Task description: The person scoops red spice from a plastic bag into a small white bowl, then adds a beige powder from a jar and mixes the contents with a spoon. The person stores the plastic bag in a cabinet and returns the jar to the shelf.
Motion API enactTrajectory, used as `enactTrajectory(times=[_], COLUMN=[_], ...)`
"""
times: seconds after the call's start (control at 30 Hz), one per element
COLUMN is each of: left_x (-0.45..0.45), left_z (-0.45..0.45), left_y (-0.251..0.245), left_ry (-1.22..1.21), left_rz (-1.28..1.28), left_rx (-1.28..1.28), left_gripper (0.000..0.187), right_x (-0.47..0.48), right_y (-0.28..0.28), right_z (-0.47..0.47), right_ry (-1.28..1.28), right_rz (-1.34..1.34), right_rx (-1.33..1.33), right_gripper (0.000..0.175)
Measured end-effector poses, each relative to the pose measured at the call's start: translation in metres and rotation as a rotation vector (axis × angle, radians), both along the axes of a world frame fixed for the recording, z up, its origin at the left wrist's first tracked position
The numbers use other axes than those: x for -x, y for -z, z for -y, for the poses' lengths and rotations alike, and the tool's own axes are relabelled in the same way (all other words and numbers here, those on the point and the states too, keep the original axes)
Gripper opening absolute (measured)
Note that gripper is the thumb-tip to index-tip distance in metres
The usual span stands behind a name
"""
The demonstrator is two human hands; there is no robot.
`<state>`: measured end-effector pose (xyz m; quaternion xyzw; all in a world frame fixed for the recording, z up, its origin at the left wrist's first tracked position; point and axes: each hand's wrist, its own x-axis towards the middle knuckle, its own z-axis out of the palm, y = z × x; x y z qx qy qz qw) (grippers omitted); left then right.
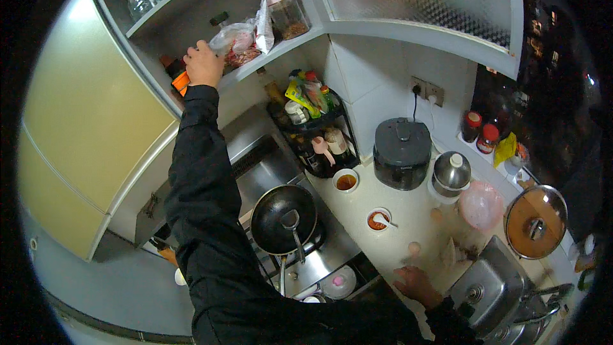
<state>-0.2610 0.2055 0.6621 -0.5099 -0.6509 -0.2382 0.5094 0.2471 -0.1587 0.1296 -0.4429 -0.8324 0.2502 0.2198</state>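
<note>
My left hand (203,63) is raised to the shelf of an open wall cabinet (297,42), its fingers bent among the items there. Beside its wrist is an orange object (181,82), partly hidden; whether I grip it cannot be made out. Just right of the hand lies a clear plastic bag (233,38) with reddish dried contents. Further right stand a white packet (264,28) and a pink-lidded clear jar (289,15). My right hand (415,283), blurred, is low over the counter's front edge near the sink (491,282), with nothing visible in it.
A wok (273,206) with a spatula (290,220) sits on the gas stove. On the counter are two small bowls (346,180), a rice cooker (402,153), a steel-lidded pot (451,172) and a pink bag (481,205). The frosted cabinet door (421,0) hangs open overhead.
</note>
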Motion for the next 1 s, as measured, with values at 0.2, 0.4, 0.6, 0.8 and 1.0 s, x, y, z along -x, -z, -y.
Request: enactTrajectory(times=[0.2,0.4,0.6,0.8,1.0], left_x=[0.01,0.005,-0.001,0.0,-0.008], left_z=[-0.001,0.007,0.011,0.019,0.029], left_y=[-0.002,-0.007,-0.007,-0.008,-0.005], left_ry=[0.017,0.03,0.11,0.33,0.366], left_rz=[-0.067,-0.167,-0.064,0.176,0.403], left_rx=[0.135,0.065,0.062,0.117,0.08], left_gripper=[0.056,0.057,0.057,0.062,0.075], right_x=[-0.001,0.001,0.01,0.019,0.017], right_y=[0.006,-0.008,-0.023,-0.034,-0.042], right_z=[0.014,0.021,0.016,0.01,0.01], right_ry=[0.052,0.056,0.05,0.066,0.028], right_rz=[0.012,-0.006,-0.009,-0.084,-0.109], right_rx=[0.002,0.035,0.022,-0.106,-0.129], right_gripper=[0.044,0.043,0.039,0.04,0.038])
